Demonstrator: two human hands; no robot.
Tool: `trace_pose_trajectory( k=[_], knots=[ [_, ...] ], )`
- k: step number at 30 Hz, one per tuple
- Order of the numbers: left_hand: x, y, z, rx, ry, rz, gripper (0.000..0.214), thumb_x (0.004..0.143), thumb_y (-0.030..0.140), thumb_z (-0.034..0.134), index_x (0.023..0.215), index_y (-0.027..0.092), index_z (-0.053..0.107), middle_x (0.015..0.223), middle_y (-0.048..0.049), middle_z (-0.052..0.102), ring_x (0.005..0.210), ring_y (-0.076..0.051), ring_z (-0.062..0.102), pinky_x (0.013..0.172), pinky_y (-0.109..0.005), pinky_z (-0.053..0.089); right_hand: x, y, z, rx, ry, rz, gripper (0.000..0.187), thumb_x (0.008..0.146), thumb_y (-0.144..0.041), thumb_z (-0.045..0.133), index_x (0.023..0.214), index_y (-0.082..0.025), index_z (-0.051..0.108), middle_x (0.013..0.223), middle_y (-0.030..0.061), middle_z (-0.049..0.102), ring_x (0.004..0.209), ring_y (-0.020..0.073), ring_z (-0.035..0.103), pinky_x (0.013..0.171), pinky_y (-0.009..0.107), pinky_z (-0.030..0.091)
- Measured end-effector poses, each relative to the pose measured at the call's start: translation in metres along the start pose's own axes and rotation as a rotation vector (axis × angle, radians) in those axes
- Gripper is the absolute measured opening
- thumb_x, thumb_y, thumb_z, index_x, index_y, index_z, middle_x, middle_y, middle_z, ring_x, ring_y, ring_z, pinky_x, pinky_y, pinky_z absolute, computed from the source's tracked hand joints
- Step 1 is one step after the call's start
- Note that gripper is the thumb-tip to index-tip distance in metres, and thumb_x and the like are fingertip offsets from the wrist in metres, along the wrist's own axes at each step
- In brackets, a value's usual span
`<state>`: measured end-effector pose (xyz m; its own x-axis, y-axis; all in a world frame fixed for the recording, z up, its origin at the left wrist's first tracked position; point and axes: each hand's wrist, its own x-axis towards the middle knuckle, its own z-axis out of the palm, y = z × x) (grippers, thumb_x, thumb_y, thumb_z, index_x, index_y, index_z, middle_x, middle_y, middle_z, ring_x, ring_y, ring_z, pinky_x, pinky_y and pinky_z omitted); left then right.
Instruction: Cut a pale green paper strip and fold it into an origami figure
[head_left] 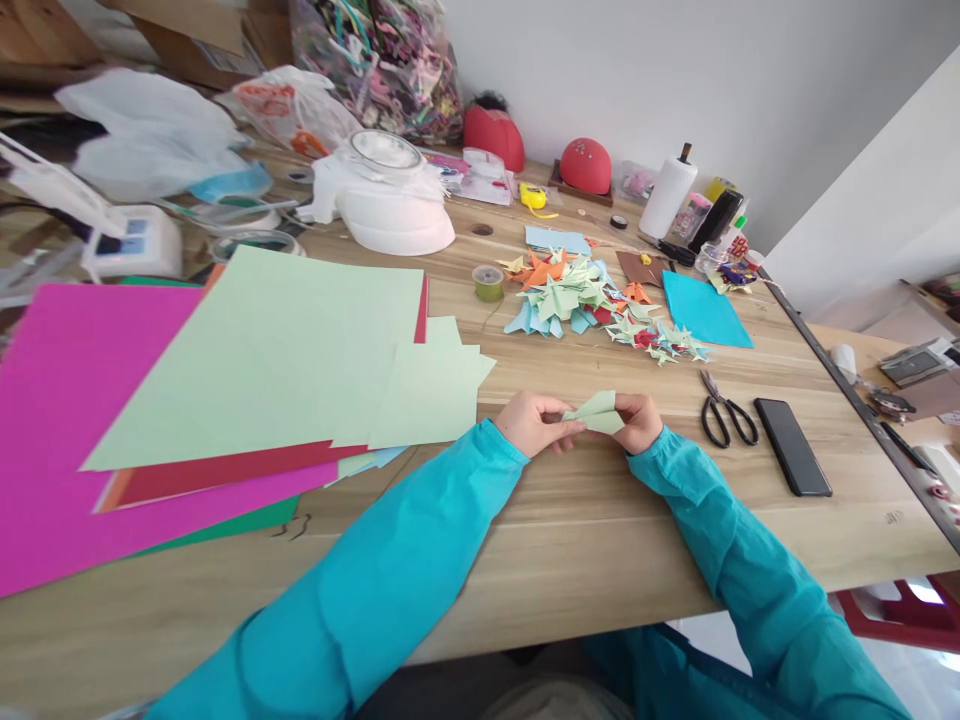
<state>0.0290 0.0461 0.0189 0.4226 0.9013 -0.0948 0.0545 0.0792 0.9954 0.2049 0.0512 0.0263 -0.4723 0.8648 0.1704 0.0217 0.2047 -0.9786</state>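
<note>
Both my hands meet over the wooden table (600,560), pinching a small folded piece of pale green paper (598,411) between them. My left hand (531,423) grips its left end with curled fingers. My right hand (639,421) holds the right end, fingers closed on it. Both arms wear teal sleeves. Just left of my hands lie loose pale green sheets (431,390).
A stack of large coloured sheets (150,400) covers the left. A pile of folded paper shapes (585,300) and a blue sheet (705,310) lie beyond. Scissors (724,410) and a black phone (792,445) sit to the right. Bags, a white bowl (390,205) and red domes crowd the back.
</note>
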Motion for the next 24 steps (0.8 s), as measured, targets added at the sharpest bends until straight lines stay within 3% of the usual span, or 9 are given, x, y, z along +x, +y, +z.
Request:
trace_pose_trajectory(
  k=[7, 17, 21, 24],
  knots=[
    [-0.0026, 0.0021, -0.0015, -0.017, -0.088, 0.004, 0.034, 0.054, 0.032, 0.076, 0.081, 0.011, 0.070, 0.058, -0.0034, 0.066, 0.046, -0.013, 0.060, 0.045, -0.022, 0.052, -0.0006, -0.0052, -0.0016, -0.059, -0.078, 0.006, 0.029, 0.061, -0.041, 0.072, 0.075, -0.016, 0.072, 0.070, 0.0069, 0.069, 0.061, 0.0189, 0.064, 0.052, 0.026, 0.053],
    [-0.0029, 0.0041, -0.0019, -0.180, -0.110, -0.017, 0.035, 0.050, 0.037, 0.077, 0.067, 0.008, 0.066, 0.055, -0.0049, 0.065, 0.044, -0.015, 0.060, 0.043, -0.026, 0.053, -0.0016, 0.0042, -0.0001, 0.045, -0.049, 0.068, 0.035, 0.056, -0.045, 0.074, 0.074, -0.015, 0.071, 0.065, 0.0070, 0.067, 0.055, 0.0192, 0.063, 0.052, 0.029, 0.054],
    [-0.0015, 0.0024, -0.0015, -0.181, -0.125, -0.075, 0.038, 0.048, 0.037, 0.078, 0.066, 0.007, 0.065, 0.054, -0.0050, 0.064, 0.044, -0.016, 0.061, 0.043, -0.027, 0.053, -0.0011, 0.0038, 0.0033, 0.064, -0.004, 0.018, 0.038, 0.048, -0.038, 0.080, 0.076, -0.015, 0.070, 0.074, 0.0082, 0.068, 0.067, 0.0213, 0.065, 0.058, 0.030, 0.055],
    [-0.0003, 0.0014, -0.0023, -0.188, -0.167, -0.153, 0.039, 0.046, 0.035, 0.080, 0.070, 0.007, 0.066, 0.056, -0.0050, 0.065, 0.044, -0.016, 0.061, 0.041, -0.025, 0.052, -0.0006, 0.0029, 0.0017, 0.093, -0.035, 0.065, 0.036, 0.049, -0.037, 0.080, 0.074, -0.014, 0.070, 0.068, 0.0071, 0.068, 0.058, 0.0193, 0.064, 0.054, 0.029, 0.054]
  ],
)
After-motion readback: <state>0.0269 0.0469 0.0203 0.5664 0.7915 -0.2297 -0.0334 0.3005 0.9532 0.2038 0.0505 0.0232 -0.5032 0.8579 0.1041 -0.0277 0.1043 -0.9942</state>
